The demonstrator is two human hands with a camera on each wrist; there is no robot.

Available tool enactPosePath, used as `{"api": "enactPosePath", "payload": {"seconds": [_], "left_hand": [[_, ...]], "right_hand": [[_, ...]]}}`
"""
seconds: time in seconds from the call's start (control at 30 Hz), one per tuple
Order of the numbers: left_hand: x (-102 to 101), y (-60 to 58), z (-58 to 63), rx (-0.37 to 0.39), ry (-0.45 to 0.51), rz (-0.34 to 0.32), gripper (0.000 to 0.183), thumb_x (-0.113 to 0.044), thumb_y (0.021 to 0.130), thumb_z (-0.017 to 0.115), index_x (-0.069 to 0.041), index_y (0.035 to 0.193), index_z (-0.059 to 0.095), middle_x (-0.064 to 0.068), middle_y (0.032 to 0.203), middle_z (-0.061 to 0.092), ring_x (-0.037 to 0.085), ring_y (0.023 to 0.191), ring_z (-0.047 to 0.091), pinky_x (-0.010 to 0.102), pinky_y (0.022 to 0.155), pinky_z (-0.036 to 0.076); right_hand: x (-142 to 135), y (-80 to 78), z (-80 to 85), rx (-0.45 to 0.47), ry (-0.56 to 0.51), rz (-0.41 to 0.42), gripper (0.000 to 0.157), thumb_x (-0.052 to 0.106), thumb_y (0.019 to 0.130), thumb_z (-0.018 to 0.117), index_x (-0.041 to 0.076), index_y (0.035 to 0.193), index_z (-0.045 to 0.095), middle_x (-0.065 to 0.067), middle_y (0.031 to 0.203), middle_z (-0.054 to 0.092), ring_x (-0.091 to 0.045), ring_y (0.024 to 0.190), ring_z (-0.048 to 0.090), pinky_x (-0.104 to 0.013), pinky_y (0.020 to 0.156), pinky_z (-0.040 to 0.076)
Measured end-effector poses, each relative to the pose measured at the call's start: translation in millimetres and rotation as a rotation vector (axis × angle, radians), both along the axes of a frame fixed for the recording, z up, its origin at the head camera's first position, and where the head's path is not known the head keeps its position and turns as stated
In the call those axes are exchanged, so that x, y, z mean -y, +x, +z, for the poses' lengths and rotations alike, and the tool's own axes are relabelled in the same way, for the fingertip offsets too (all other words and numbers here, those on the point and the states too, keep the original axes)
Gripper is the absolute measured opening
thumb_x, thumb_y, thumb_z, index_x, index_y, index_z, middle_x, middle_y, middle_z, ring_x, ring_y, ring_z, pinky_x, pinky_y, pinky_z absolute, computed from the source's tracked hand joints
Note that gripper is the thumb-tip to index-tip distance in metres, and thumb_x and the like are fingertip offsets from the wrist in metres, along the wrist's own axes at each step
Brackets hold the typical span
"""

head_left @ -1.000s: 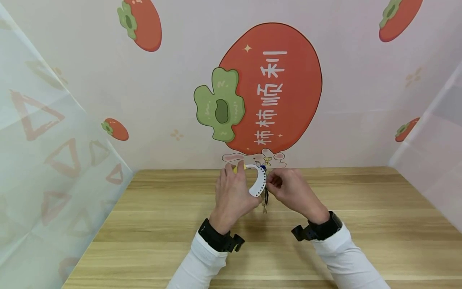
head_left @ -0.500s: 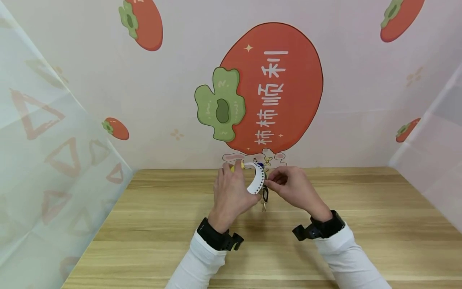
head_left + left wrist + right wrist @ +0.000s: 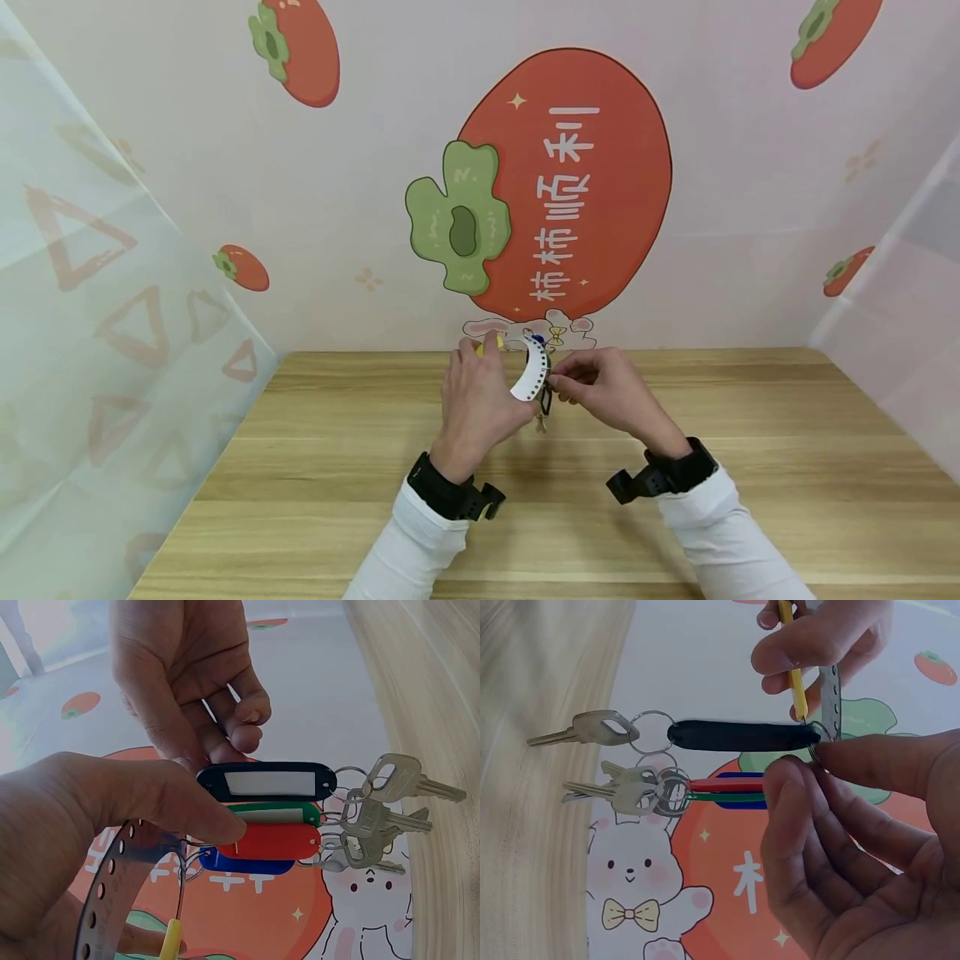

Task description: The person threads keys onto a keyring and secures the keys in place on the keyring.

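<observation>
My left hand [image 3: 480, 400] grips a curved white strip [image 3: 531, 375] with a row of holes along its edge and a yellow-sleeved wire [image 3: 799, 694]. Its thumb lies on a red key tag [image 3: 281, 841] in the left wrist view. Beside that tag are a green tag [image 3: 311, 815] and a blue tag [image 3: 255, 865]. My right hand [image 3: 611, 396] pinches the small split ring [image 3: 814, 754] at one end of a black key tag [image 3: 742, 736]. From that tag's other end hangs a metal key [image 3: 600, 727]; several more keys [image 3: 630, 787] dangle from the other tags.
Both hands are above a wooden table [image 3: 337, 467], near its back edge. Behind stands a pale backdrop [image 3: 720, 275] printed with persimmons and a rabbit. A pale patterned sheet [image 3: 97, 358] borders the left side.
The white strip and hanging keys have shifted slightly left with my left hand. My right fingertips stay close at the strip's right edge, still pinching.
</observation>
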State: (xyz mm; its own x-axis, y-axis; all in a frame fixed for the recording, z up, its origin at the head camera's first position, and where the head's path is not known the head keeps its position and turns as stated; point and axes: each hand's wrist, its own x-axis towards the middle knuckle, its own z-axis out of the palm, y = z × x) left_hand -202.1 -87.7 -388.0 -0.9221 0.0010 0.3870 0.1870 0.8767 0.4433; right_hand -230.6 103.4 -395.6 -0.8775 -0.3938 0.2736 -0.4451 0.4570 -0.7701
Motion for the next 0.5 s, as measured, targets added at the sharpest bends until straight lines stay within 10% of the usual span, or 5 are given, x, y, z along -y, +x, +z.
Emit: {"api": "enactPosePath", "payload": {"seconds": [0.5], "left_hand": [[-0.6,1.0,0.8,0.030,0.000,0.004,0.100,-0.041,0.061,0.094,0.000,0.141,0.052,0.022,0.115,0.055,0.033,0.095,0.054,0.044,0.073,0.051]], "right_hand": [[6.0,3.8,-0.6,-0.163,0.014,-0.092,0.004,0.005,0.088,0.077,0.003,0.092,0.078,0.001,0.077,0.072,-0.011,0.065,0.067,-0.028,0.059,0.054]]}}
